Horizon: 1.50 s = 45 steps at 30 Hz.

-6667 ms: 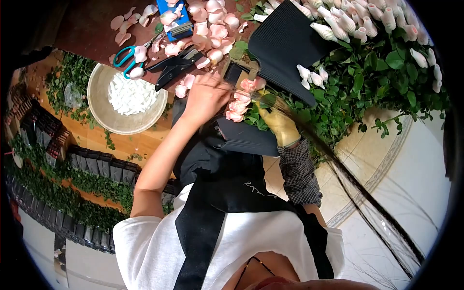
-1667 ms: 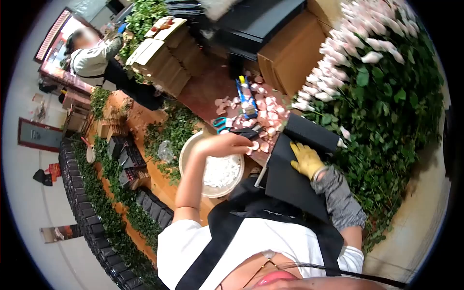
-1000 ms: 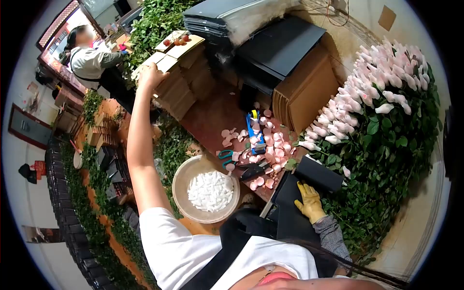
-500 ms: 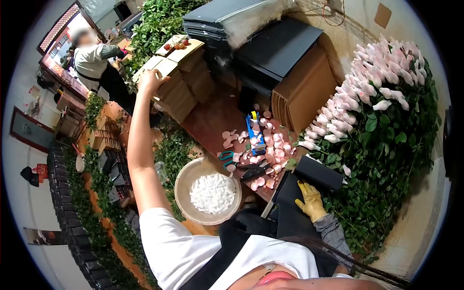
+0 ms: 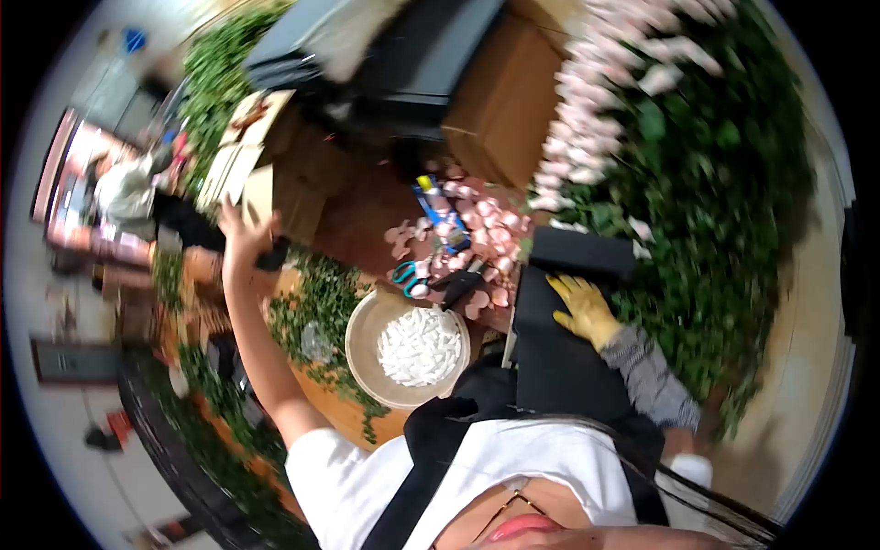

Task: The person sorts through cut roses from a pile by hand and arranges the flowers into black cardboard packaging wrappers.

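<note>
My bare left hand (image 5: 246, 236) is stretched out to the left, at the near edge of a stack of beige cardboard pieces (image 5: 229, 174). Its fingers are spread and somewhat blurred, with one card (image 5: 258, 194) right by the fingertips; I see no grip on it. My right hand (image 5: 587, 312), in a yellow glove, rests flat with fingers apart on a black sheet (image 5: 559, 362). Just beyond its fingertips lies a dark folded or rolled piece (image 5: 582, 253).
A round tub (image 5: 354, 353) holds small white tubes. Pink petals (image 5: 490, 225), a blue tape dispenser (image 5: 443, 215) and teal-handled scissors (image 5: 404, 273) lie on the red-brown table. Netted pink roses (image 5: 587, 110) are heaped right. Black sheets (image 5: 412, 64) stand behind. A co-worker (image 5: 128, 192) stands far left.
The view has turned and shifted, and is more blurred. My left hand's fingers, curled on the cardboard stack before, are now spread at its edge. The gloved hand stays on the black sheet.
</note>
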{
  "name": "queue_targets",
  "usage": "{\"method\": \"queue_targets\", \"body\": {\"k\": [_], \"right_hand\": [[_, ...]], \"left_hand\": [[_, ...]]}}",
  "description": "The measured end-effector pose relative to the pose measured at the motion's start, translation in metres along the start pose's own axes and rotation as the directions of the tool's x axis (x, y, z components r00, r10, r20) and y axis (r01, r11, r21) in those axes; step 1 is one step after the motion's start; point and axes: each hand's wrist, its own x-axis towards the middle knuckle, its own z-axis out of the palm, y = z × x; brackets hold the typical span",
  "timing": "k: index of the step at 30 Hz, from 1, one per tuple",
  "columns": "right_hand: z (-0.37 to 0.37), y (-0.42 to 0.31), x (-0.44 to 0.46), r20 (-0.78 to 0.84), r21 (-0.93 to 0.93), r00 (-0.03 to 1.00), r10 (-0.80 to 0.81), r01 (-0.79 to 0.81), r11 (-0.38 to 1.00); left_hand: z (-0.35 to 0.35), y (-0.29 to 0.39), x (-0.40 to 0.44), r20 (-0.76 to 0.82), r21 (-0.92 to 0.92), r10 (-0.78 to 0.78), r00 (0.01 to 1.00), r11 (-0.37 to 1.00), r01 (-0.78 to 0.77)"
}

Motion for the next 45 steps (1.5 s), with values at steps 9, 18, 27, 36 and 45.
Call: {"method": "queue_targets", "body": {"k": [9, 18, 27, 36, 45], "right_hand": [[0.007, 0.008, 0.001, 0.019, -0.039, 0.999, -0.026, 0.027, 0.999], [0.025, 0.028, -0.005, -0.349, 0.212, 0.924, 0.156, -0.084, 0.974], [0.000, -0.015, 0.001, 0.133, -0.207, 0.984, 0.115, -0.086, 0.975], [0.019, -0.011, 0.006, 0.064, -0.122, 0.993, 0.100, -0.092, 0.988], [0.024, -0.011, 0.010, 0.065, 0.075, 0.982, 0.178, -0.183, 0.980]], "left_hand": [[0.191, 0.175, -0.219, 0.944, -0.249, 0.329, 0.020, 0.674, 0.695], [0.309, 0.204, -0.303, 0.642, -0.504, 0.395, 0.657, 0.863, -0.027], [0.234, 0.263, -0.254, 0.916, -0.281, 0.320, 0.241, 0.942, -0.183], [0.219, 0.262, -0.364, 0.675, -0.697, 0.729, -0.114, 0.579, -0.422], [0.219, 0.296, -0.312, 0.822, -0.061, 0.443, 0.357, 0.692, -0.719]]}}
